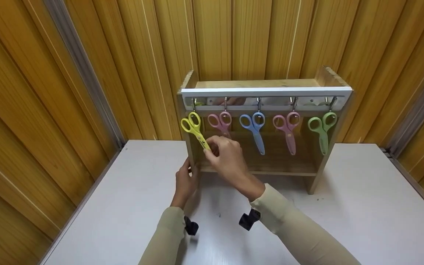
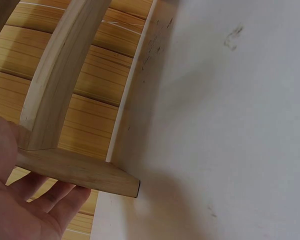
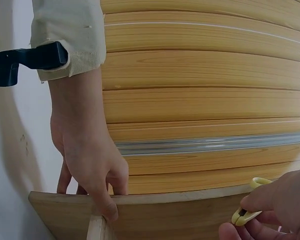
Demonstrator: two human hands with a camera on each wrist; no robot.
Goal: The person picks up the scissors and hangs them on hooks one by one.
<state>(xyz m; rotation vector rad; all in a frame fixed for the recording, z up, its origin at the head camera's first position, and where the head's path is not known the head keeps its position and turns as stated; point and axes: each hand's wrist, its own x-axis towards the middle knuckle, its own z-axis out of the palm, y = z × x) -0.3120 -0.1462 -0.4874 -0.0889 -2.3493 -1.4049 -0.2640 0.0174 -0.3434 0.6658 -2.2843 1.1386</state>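
Observation:
My right hand (image 1: 228, 158) pinches the blade end of yellow scissors (image 1: 196, 131), which tilt with their handles up at the leftmost hook (image 1: 194, 105). Whether a handle loop sits on that hook, I cannot tell. Low on the left, my left hand (image 1: 185, 184) grips the side panel of a wooden rack (image 2: 85, 172), thumb on one face and fingers on the other. In the right wrist view, part of the yellow scissors (image 3: 247, 216) shows between the right fingers. Along the rack's metal strip hang pink scissors (image 1: 220, 122), partly behind my right hand, and blue scissors (image 1: 256, 132).
Farther right hang a second pair of pink scissors (image 1: 288, 132) and green scissors (image 1: 323, 132). The rack stands on a white table (image 1: 142, 191), close to a wood-patterned wall (image 1: 248, 40). A metal strip (image 1: 83, 70) runs down the left wall corner.

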